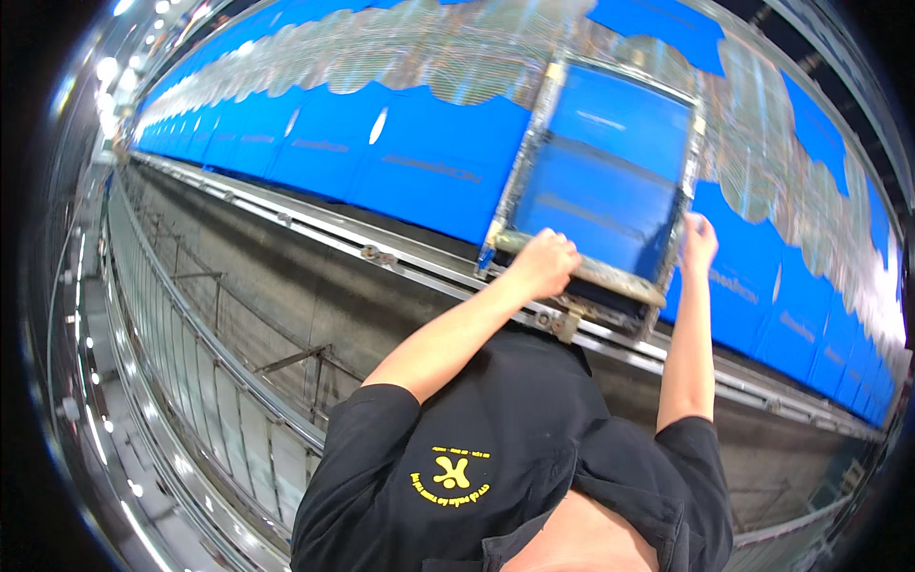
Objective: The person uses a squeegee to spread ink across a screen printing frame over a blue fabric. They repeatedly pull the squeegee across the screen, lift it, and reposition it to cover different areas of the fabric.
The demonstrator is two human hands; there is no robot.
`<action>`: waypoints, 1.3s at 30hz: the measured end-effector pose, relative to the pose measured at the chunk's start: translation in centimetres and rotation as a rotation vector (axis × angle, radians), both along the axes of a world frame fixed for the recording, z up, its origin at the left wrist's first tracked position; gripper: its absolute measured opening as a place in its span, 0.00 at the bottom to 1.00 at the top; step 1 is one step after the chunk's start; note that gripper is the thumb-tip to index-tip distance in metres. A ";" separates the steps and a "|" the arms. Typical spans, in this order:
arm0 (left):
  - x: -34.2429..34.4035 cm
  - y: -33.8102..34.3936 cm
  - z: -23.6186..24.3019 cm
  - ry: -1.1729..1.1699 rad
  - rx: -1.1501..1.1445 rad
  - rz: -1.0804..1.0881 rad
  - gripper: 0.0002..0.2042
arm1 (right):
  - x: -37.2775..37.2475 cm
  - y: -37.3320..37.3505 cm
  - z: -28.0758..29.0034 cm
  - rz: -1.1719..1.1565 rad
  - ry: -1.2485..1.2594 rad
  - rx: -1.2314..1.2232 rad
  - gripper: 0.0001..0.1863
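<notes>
Left hand (543, 262) grips the frame (572, 272) at its lower rail, fingers curled over it, while right hand (698, 243) fingers clasp its side bar above the blue panels (419, 162)

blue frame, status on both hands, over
Left hand gripping lower bar of blue frame. Right hand on its right side rail. Frame sits on metal track, nothing blocking.
</notes>
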State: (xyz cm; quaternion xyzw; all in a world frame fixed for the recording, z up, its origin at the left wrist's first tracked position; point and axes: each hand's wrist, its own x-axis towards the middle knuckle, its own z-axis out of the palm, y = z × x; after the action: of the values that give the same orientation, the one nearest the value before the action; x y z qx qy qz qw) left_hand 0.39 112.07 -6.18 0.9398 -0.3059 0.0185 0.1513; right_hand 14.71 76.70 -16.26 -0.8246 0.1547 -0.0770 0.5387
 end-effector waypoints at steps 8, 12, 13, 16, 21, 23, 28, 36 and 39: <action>-1.5 13.1 1.5 0.101 -0.116 0.082 0.21 | 0.6 14.2 4.8 -0.117 -0.183 0.020 0.20; -0.8 23.1 1.9 0.169 -0.073 0.155 0.19 | -0.8 25.8 3.1 -0.141 -0.109 0.266 0.17; -0.5 25.4 2.1 0.194 -0.054 0.169 0.19 | -1.1 28.4 3.0 -0.157 -0.080 0.281 0.16; -0.7 30.3 2.6 0.256 -0.016 0.178 0.21 | -2.0 33.6 2.5 -0.186 -0.029 0.386 0.17; -1.1 35.1 1.9 0.253 0.014 0.120 0.22 | -1.6 37.9 1.1 -0.183 -0.027 0.316 0.17; 0.1 36.5 3.0 0.367 0.061 0.081 0.23 | -1.5 39.3 1.0 -0.176 -0.075 0.157 0.18; 5.9 36.7 5.5 0.146 -0.041 0.073 0.18 | -1.3 39.2 2.4 -0.166 0.103 0.454 0.20; 16.4 35.9 4.6 0.062 -0.058 0.035 0.13 | -1.6 39.7 2.7 -0.194 0.117 0.572 0.21; 17.2 35.6 4.0 0.061 -0.093 0.040 0.13 | -1.7 39.6 2.9 -0.222 0.130 0.542 0.22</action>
State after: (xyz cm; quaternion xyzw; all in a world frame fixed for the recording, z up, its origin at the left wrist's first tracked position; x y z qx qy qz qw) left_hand 17.56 147.71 -2.23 0.9377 -0.2813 0.0071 0.2036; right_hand 13.02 116.29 -13.38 -0.6319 0.2928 -0.0384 0.7166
